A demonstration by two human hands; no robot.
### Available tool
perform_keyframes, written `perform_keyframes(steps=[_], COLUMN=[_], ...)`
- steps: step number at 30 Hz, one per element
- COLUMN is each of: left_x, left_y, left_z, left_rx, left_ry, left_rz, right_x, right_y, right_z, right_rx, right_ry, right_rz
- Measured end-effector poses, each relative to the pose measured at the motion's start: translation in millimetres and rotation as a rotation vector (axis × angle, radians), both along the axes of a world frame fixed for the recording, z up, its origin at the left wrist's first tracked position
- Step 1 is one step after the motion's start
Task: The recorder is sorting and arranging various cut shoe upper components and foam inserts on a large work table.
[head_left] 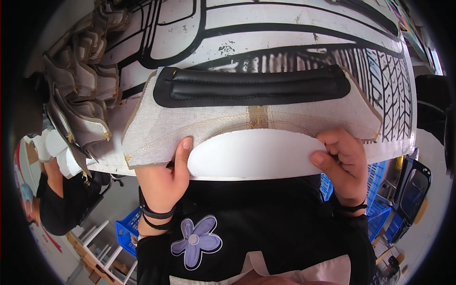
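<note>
A light grey fabric panel (pixel 209 114) with brown edges and tan stitching lies before me at the table's near edge. Along its far side runs a black padded strip (pixel 256 88), stitched on. The panel's near edge curves inward like an arch, and smooth white shows inside it; I cannot tell if that is the tabletop or a separate piece. My left hand (pixel 168 175) grips the panel left of the arch, thumb on top and fingers hidden underneath. With curled fingers and thumb, my right hand (pixel 344 161) pinches the panel's edge right of the arch.
Several similar fabric pieces (pixel 78 90) are heaped at the table's left. The white table (pixel 266 35) carries black printed patterns, with a dark strip (pixel 365 16) at far right. Blue crates (pixel 127 232) stand below. Another person's arm (pixel 54 178) is at the left.
</note>
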State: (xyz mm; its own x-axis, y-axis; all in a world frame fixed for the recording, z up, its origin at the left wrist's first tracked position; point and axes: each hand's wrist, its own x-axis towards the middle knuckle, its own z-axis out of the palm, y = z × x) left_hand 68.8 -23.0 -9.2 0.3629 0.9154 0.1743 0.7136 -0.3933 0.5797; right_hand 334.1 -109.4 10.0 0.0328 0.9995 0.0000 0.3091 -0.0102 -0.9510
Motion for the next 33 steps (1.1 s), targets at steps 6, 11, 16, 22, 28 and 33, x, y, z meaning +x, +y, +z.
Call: perform_keyframes(steps=[6, 11, 16, 22, 28, 33], left_x=[7.0, 4.9, 4.4, 7.2, -2.9, -31.3], left_y=[1.2, 0.6, 1.8, 0.7, -5.3, -25.4], left_z=[3.4, 2.8, 4.0, 5.3, 9.2, 5.5], left_rx=[-0.065, -0.052, -0.028, 0.012, -0.249, -0.262], left_ry=[-0.093, -0.093, -0.028, -0.072, -0.334, -0.413], left_rz=[0.007, 0.005, -0.028, -0.014, 0.076, 0.127], right_x=[-2.5, -5.4, -7.5, -10.1, -9.8, -9.2], right_y=[1.8, 1.7, 4.0, 5.9, 7.4, 6.8], right_z=[1.4, 4.8, 4.1, 7.1, 7.6, 6.2], right_rx=[0.019, 0.027, 0.040, 0.013, -0.025, 0.032], right_ry=[-0.133, -0.229, -0.248, -0.336, -0.352, -0.360], right_rz=[-0.023, -0.019, -0.011, -0.014, -0.013, 0.022])
